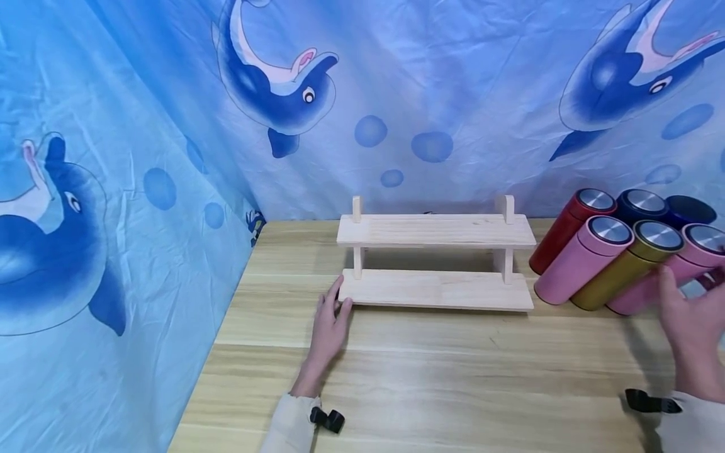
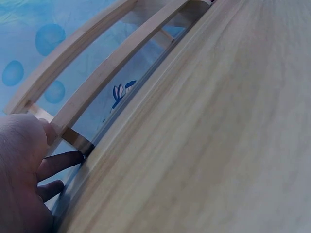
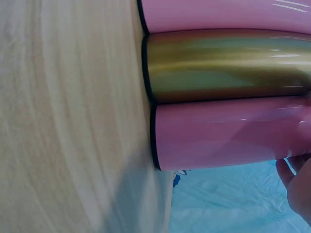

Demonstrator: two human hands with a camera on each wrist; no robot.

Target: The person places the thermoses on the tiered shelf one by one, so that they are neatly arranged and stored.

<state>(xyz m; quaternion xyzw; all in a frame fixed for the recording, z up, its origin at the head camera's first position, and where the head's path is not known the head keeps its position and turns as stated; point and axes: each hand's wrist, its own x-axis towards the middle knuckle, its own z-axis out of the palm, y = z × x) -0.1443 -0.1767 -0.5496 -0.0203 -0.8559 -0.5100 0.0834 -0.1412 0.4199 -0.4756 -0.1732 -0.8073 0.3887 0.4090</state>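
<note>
A two-tier wooden shelf (image 1: 436, 289) stands on the table. My left hand (image 1: 330, 324) holds the left end of its lower board, thumb at the front corner. From the left wrist view, the fingers (image 2: 60, 165) reach below the board (image 2: 104, 77) beside a short support. At the right, my right hand (image 1: 693, 318) grips the right-hand pink thermos bottle (image 1: 640, 289) near its upper part, with the thumb on its near side. This bottle stands upright, touching a gold thermos bottle (image 3: 218, 65). Part of the right hand lies outside the head view.
Left of the gold bottle is another pink thermos bottle (image 1: 583, 264). Behind stand a red bottle (image 1: 561, 229), a dark blue bottle (image 1: 642, 204) and one with a black top (image 1: 690, 211). A blue dolphin-print cloth (image 1: 430, 94) hangs behind the wooden table (image 1: 453, 377).
</note>
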